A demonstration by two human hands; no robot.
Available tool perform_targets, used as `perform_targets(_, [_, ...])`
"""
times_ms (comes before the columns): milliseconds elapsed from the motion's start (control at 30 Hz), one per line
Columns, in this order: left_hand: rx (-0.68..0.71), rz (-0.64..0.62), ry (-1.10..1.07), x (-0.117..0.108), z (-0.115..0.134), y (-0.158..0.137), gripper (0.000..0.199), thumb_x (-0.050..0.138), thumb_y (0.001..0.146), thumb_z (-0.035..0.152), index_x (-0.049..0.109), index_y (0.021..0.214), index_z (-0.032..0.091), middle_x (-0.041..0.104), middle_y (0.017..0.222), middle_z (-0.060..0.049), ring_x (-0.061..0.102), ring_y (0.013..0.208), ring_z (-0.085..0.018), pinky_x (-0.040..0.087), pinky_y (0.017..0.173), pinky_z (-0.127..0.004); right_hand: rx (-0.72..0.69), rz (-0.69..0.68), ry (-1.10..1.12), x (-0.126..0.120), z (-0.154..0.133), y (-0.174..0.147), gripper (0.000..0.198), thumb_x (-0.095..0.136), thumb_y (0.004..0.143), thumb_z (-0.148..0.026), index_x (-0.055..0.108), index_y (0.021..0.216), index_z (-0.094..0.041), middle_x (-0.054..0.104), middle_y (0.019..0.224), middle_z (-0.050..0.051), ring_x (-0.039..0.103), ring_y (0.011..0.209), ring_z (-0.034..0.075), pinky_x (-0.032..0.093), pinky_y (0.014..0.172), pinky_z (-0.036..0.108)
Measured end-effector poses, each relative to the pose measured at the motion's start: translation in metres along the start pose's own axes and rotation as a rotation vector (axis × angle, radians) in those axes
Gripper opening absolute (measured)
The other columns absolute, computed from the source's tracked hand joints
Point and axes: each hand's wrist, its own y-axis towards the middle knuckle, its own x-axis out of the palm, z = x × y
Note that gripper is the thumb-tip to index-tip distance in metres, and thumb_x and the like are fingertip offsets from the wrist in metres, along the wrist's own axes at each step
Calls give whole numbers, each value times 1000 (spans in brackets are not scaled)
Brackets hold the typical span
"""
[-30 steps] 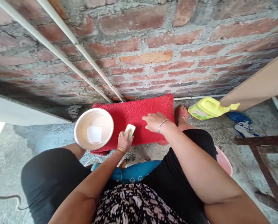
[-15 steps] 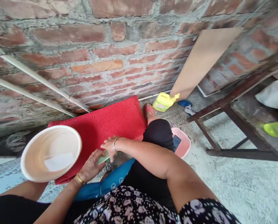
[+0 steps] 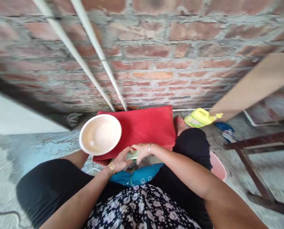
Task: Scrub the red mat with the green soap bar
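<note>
Between my two hands is a small pale green block [image 3: 131, 155], perhaps a bar of soap; the blur leaves its kind unclear. My left hand [image 3: 121, 160] grips its left end, fingers curled. From the right, my right hand [image 3: 142, 150] pinches the other end, thumb below and fingers over the top. Both hands are low over the near edge of a red cloth [image 3: 148, 124], spread over a low flat support. On the cloth's left side stands a round white basin [image 3: 88, 136], apparently with water in it. Blue fabric [image 3: 145, 174] lies below my hands, between my legs.
A brick wall [image 3: 153, 51] with two white pipes [image 3: 104, 62] rises behind the cloth. Right of it are a yellow jug [image 3: 199, 117], a leaning board [image 3: 256, 82], a pink tub [image 3: 218, 167] and a dark wooden frame [image 3: 253, 175]. A white panel [image 3: 20, 111] stands left.
My view has turned left, so everything sits further right in the picture. Both hands still hold the green block above the cloth's near edge. The phone in the pink tub is out of sight.
</note>
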Motion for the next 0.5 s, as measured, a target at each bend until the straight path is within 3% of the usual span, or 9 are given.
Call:
perform_targets(67, [-27, -73, 115, 9, -12, 9, 43, 59, 69, 32, 53, 110, 22, 60, 106, -4, 54, 101, -20, 44, 89, -34, 113, -68, -30, 1, 11, 0, 75, 76, 51, -38, 52, 121, -25, 61, 114, 5, 58, 102, 22, 45, 80, 29])
perform_targets(200, [-293, -202, 480, 9, -36, 23, 51, 56, 73, 33, 50, 122, 23, 46, 131, -14, 44, 120, -30, 39, 95, -47, 376, -186, -260, -2, 32, -1, 50, 75, 51, -26, 67, 100, -28, 65, 101, 4, 57, 102, 25, 42, 83, 33])
perform_targets(333, [-415, -203, 607, -5, -56, 29, 57, 50, 76, 25, 41, 132, 25, 35, 141, -18, 37, 127, -33, 39, 92, -54, 451, 25, -396, -6, 33, 7, 47, 68, 63, -36, 65, 109, -31, 58, 109, 8, 55, 102, 25, 39, 83, 33])
perform_targets(500, [-463, -254, 561, -6, -76, 38, 82, 60, 67, 28, 26, 142, 25, 23, 147, -20, 27, 133, -38, 40, 91, -56, 415, 241, -470, 7, -1, 48, 48, 57, 74, -43, 58, 120, -34, 51, 116, 10, 49, 105, 26, 33, 89, 36])
